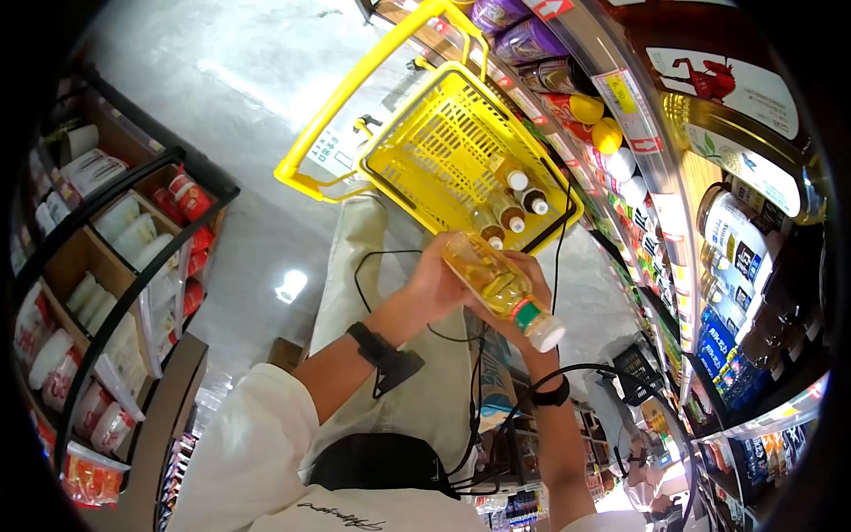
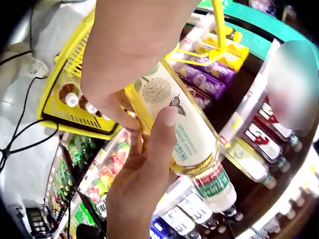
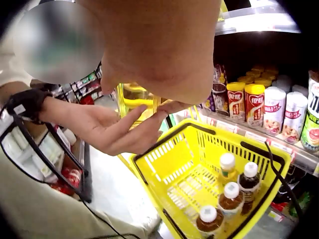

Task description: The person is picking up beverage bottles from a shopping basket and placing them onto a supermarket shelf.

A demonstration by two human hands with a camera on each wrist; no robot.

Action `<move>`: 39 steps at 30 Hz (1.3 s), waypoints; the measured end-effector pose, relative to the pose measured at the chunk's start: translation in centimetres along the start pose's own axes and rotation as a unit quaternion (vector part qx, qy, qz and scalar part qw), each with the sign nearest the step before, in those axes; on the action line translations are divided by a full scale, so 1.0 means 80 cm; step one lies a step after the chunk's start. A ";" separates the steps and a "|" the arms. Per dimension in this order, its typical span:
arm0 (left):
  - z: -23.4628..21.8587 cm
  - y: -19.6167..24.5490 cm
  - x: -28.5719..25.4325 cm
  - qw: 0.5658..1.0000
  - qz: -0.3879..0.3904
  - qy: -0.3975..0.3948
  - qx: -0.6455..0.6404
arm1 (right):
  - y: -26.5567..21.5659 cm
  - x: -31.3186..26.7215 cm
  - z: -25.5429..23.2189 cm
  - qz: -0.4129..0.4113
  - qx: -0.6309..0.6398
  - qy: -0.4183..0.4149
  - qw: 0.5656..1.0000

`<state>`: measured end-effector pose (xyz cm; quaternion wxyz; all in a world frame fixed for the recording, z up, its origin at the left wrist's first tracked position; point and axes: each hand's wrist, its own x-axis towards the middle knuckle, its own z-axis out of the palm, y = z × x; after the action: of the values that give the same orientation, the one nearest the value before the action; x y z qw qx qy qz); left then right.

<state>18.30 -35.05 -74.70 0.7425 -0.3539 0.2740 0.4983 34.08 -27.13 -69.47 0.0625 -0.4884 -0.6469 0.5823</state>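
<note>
Yellow and see-through, the bottle (image 1: 492, 277) slants at the centre of the head view, both the left hand (image 1: 436, 282) and the right hand (image 1: 521, 288) clamped on it, near a yellow basket (image 1: 412, 142) holding four smaller bottles (image 1: 511, 215). In the left wrist view, the right thumb lies on its pale label (image 2: 162, 97), cap (image 2: 220, 199) towards lower right. The right wrist view shows cans (image 3: 254, 102) at upper right, beyond the basket.
</note>
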 end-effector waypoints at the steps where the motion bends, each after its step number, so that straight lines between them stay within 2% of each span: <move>1: -0.005 -0.008 0.009 1.000 0.008 0.005 -0.006 | 0.005 0.000 -0.006 -0.028 -0.083 -0.013 0.996; 2: -0.011 -0.014 0.018 1.000 0.004 0.005 -0.011 | 0.008 -0.001 -0.014 -0.057 -0.167 -0.026 0.984; 4: -0.023 -0.019 0.043 0.999 0.032 0.033 -0.016 | 0.000 -0.004 -0.023 -0.073 -0.166 -0.029 0.983; 6: -0.022 -0.016 0.065 0.998 0.045 0.051 0.011 | 0.011 -0.019 -0.025 0.010 -0.072 0.095 0.993; 7: -0.012 -0.011 0.069 0.997 0.035 0.060 -0.024 | 0.006 -0.016 -0.032 -0.001 -0.129 0.071 0.989; 8: -0.003 -0.002 0.073 0.996 0.025 0.067 -0.055 | 0.005 -0.013 -0.032 -0.003 -0.127 0.068 0.990; 9: -0.012 0.001 0.085 0.998 0.022 0.029 -0.051 | 0.004 -0.012 -0.031 0.031 -0.081 0.053 0.995; 10: -0.017 0.004 0.093 0.998 0.022 0.030 -0.050 | 0.004 -0.012 -0.031 0.066 -0.036 0.038 0.996; 11: -0.020 0.007 0.102 0.999 0.024 0.012 -0.025 | 0.014 -0.010 -0.031 0.031 -0.037 0.037 0.998; 12: -0.024 0.009 0.111 1.000 0.026 -0.007 -0.003 | 0.015 -0.005 -0.032 0.031 -0.038 0.037 0.998; 13: -0.029 0.008 0.120 1.000 0.026 -0.008 -0.007 | 0.016 0.001 -0.033 0.042 -0.090 0.047 0.994; 14: -0.033 0.010 0.128 0.999 0.033 0.031 0.023 | 0.017 0.010 -0.034 0.051 -0.142 0.056 0.987; 15: -0.039 0.013 0.137 0.995 0.040 0.071 0.054 | 0.028 0.020 -0.031 0.085 -0.112 0.068 0.988; 16: -0.047 0.019 0.149 0.995 0.042 0.073 0.052 | 0.041 0.032 -0.026 0.084 -0.111 0.065 0.988; 18: -0.061 0.031 0.167 0.984 -0.028 0.142 0.103 | 0.064 0.059 -0.015 0.086 -0.197 0.069 0.974; 19: -0.062 0.033 0.165 0.984 -0.028 0.144 0.103 | 0.072 0.076 -0.005 0.131 -0.203 0.070 0.968; 20: -0.063 0.036 0.164 0.976 -0.011 0.156 0.149 | 0.085 0.092 0.003 0.119 -0.249 0.074 0.958; 22: -0.062 0.046 0.158 0.953 0.023 0.179 0.242 | 0.108 0.121 0.019 0.170 -0.213 0.108 0.956; 23: -0.062 0.050 0.154 0.953 0.024 0.181 0.243 | 0.117 0.132 0.024 0.169 -0.210 0.107 0.957; 25: -0.062 0.058 0.142 0.959 0.013 0.154 0.238 | 0.130 0.149 0.035 0.180 -0.283 0.105 0.936; 26: -0.063 0.062 0.134 0.958 0.012 0.155 0.240 | 0.136 0.154 0.039 0.182 -0.280 0.105 0.937; 28: -0.063 0.074 0.113 0.974 -0.008 0.071 0.215 | 0.144 0.166 0.047 0.235 -0.347 0.105 0.902; 30: -0.062 0.084 0.094 0.976 -0.008 0.054 0.211 | 0.143 0.177 0.051 0.266 -0.351 0.110 0.891; 32: -0.062 0.091 0.079 0.978 -0.007 0.036 0.206 | 0.134 0.184 0.050 0.307 -0.370 0.078 0.873; 34: -0.072 0.096 0.070 0.976 0.015 0.022 0.214 | 0.136 0.186 0.050 0.310 -0.375 0.071 0.870; 39: -0.091 0.113 0.058 0.978 0.012 0.022 0.209 | 0.148 0.184 0.060 0.296 -0.372 0.086 0.875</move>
<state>11.06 -36.04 -84.89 0.7882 -0.1982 0.3922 0.4308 30.04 -21.88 -87.83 -0.2438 -0.6923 -0.6333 0.2454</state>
